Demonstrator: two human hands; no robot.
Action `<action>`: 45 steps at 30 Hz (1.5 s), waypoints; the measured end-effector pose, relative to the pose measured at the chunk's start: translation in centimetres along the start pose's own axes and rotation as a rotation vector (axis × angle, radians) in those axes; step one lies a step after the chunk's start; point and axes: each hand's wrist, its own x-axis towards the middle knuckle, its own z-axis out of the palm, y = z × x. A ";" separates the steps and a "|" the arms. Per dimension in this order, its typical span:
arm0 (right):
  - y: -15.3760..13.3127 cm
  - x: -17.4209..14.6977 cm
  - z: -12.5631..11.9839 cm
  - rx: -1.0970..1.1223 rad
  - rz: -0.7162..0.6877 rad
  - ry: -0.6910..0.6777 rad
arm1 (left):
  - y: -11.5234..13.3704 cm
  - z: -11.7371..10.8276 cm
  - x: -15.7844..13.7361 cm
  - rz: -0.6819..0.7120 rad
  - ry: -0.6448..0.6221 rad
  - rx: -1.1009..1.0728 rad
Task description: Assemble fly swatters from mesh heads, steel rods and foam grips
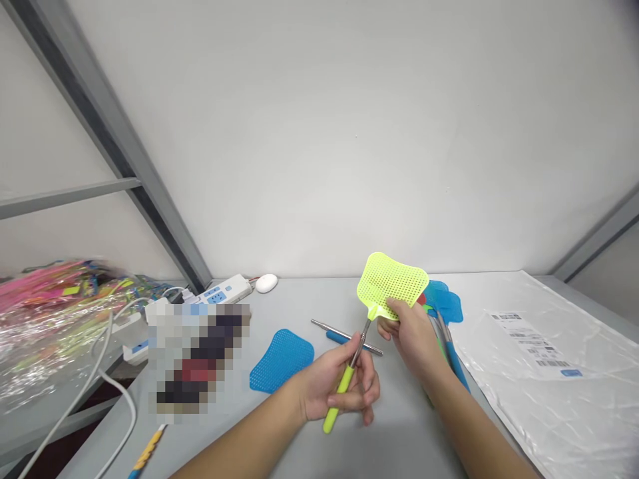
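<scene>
A yellow-green fly swatter (394,283) with a mesh head, metal rod and green grip is held up over the table. My left hand (339,382) is closed around its rod and grip. At the base of the mesh head, my right hand (409,332) pinches the lower edge. Beside my left wrist lies a loose blue mesh swatter head (282,361). A metal rod with a blue grip (344,338) rests on the table just behind my left hand. Beyond my right hand are blue fly swatters (446,303), partly hidden by it.
A white plastic mailing bag (559,386) with a printed label covers the right side. To the left are a power strip (224,293), a white mouse-like object (266,283), a pixelated object (202,362), white cables and plastic-wrapped colourful goods (60,319). A wall stands behind the table.
</scene>
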 end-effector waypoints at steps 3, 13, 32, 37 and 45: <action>0.1 0.1 -0.1 -0.021 -0.012 -0.006 | 0.0 0.0 0.0 -0.011 0.018 0.005; -0.1 0.5 -1.2 -0.073 0.019 -0.113 | 0.0 -0.2 -0.1 -0.031 -0.010 0.031; -0.3 0.8 -2.0 -0.134 0.095 -0.253 | 0.2 0.8 -0.3 -0.077 0.143 -0.099; -0.5 0.9 -2.3 -0.109 0.137 -0.309 | 0.7 1.5 -0.5 -0.103 0.163 -0.074; -0.7 0.7 -1.6 -0.100 0.147 -0.289 | 2.0 1.2 -0.9 -0.124 0.166 0.014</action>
